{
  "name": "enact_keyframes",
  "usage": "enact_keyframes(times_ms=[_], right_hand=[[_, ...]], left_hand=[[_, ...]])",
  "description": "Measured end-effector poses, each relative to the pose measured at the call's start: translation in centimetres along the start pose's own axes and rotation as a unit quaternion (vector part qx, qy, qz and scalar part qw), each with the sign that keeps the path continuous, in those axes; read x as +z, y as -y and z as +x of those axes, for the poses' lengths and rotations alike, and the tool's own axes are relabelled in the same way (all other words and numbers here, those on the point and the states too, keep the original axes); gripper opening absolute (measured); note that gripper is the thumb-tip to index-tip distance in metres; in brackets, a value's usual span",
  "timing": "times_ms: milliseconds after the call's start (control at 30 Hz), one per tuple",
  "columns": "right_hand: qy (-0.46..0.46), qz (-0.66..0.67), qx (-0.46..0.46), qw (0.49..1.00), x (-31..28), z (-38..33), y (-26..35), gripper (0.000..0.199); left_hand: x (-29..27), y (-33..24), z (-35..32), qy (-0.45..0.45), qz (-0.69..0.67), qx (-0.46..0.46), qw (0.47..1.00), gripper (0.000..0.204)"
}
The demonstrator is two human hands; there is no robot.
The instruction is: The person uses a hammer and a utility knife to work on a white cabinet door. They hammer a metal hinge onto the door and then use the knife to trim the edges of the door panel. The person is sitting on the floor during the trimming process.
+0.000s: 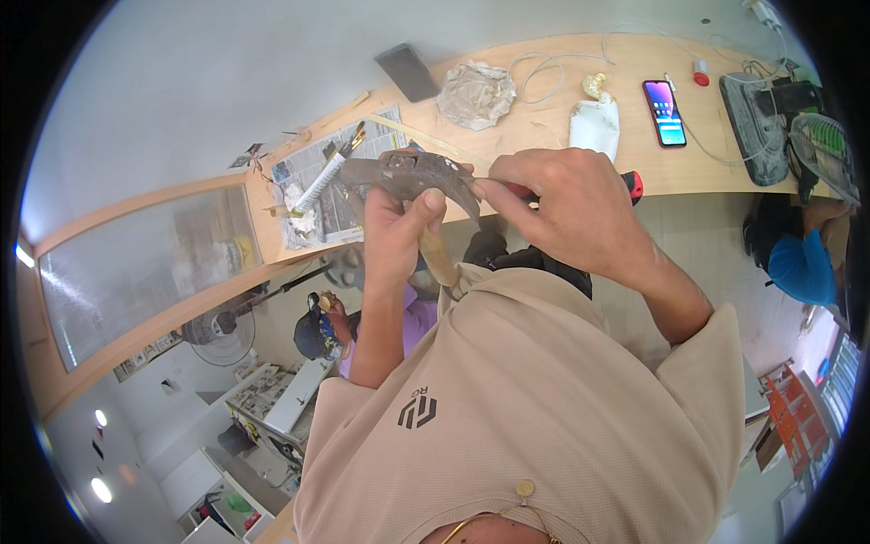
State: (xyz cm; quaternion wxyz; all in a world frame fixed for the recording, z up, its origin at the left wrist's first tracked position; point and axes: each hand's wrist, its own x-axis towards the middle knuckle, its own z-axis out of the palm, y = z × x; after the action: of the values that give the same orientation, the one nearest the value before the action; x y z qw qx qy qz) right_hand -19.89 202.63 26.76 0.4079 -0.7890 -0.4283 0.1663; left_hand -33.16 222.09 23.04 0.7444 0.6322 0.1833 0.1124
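A pale wooden table [702,179] runs in front of the person, newspaper [340,216] spread toward its left end. Held up at the near edge is what looks like a claw hammer [408,172], its dull grey-brown head scuffed and pale-flecked, its wooden handle angled down toward the shirt. The left hand [405,216] is closed around it, thumb against the head. The claw points toward the right hand [575,201], clamped on a red-and-black-handled tool [636,187].
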Motion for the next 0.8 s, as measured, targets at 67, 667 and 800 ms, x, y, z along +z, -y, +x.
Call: enact_keyframes(times_ms=[67, 667, 800], right_hand=[[-0.02, 0.007, -0.003, 1.0, 0.1, -0.1, -0.1, 0.032], [-0.019, -0.025, 0.005, 0.999, 0.7, -0.8, -0.5, 0.028], [-0.003, -0.036, 0.013, 0.999, 0.4, -0.8, 0.0, 0.027]], left_hand=[[0.2, -0.3, 0.1, 0.006, 0.005, 0.003, 1.0, 0.058], [0.1, 1.1, -0.8, -0.008, 0.007, -0.014, 1.0, 0.057], [0.1, 1.0, -1.0, -0.011, 0.002, -0.014, 1.0, 0.055]])
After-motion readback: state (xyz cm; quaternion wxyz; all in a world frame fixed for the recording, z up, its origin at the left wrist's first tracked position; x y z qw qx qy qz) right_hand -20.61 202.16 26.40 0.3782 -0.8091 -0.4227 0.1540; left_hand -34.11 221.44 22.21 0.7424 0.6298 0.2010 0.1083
